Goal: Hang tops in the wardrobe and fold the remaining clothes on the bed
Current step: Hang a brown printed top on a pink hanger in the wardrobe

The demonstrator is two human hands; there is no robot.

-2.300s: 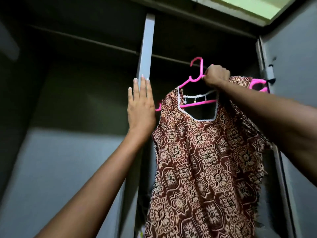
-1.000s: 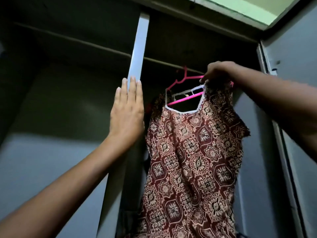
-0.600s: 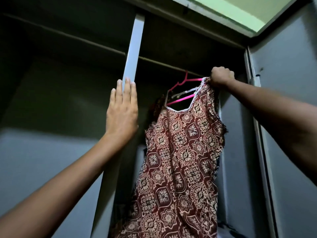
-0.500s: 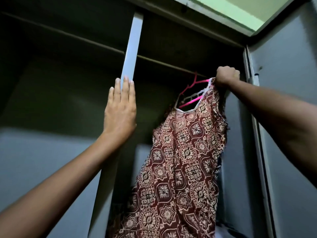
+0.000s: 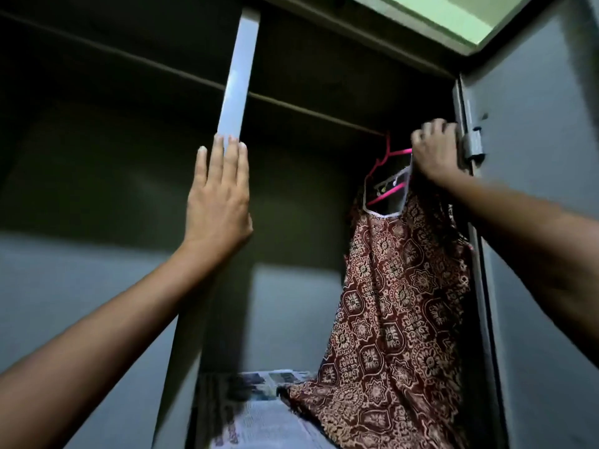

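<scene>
A maroon top (image 5: 402, 303) with a cream floral print hangs on a pink hanger (image 5: 390, 153) inside the dark wardrobe. The hanger's hook sits at the rail (image 5: 308, 113), near its right end. My right hand (image 5: 434, 149) grips the top's shoulder and the hanger end, close to the right door hinge. My left hand (image 5: 218, 196) lies flat with straight fingers against the edge of the grey left door (image 5: 238, 76). The hem of the top trails onto the wardrobe floor.
Newspaper (image 5: 262, 413) lines the wardrobe floor under the hem. The grey right door (image 5: 544, 222) stands open beside my right arm, its hinge (image 5: 474, 147) right by my hand. Most of the rail is bare.
My right hand has carried the hanger and top to the right and deeper into the wardrobe, up to the rail's right end. My left hand stays flat on the left door edge.
</scene>
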